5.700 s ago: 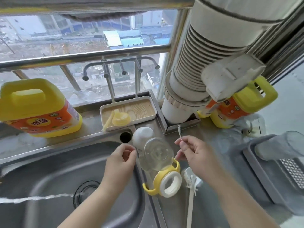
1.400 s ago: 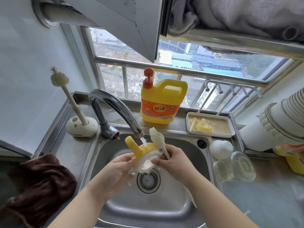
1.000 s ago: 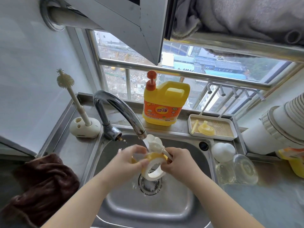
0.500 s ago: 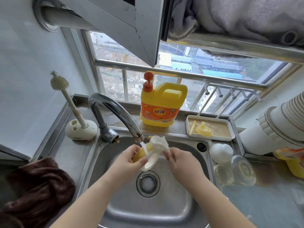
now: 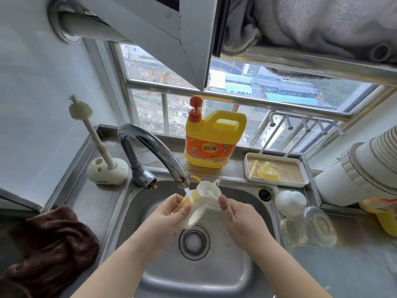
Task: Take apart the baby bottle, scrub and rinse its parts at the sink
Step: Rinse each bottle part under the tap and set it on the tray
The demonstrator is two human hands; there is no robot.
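Brown towel (image 5: 49, 246) (crumpled) — yellow detergent jug (image 5: 214, 140)

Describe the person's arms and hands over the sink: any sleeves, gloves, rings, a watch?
Both forearms are bare as far as the frame shows, no sleeves visible. The left hand and right hand wear no gloves; no ring, watch or bracelet shows. Visible fingernails look short and unpainted.
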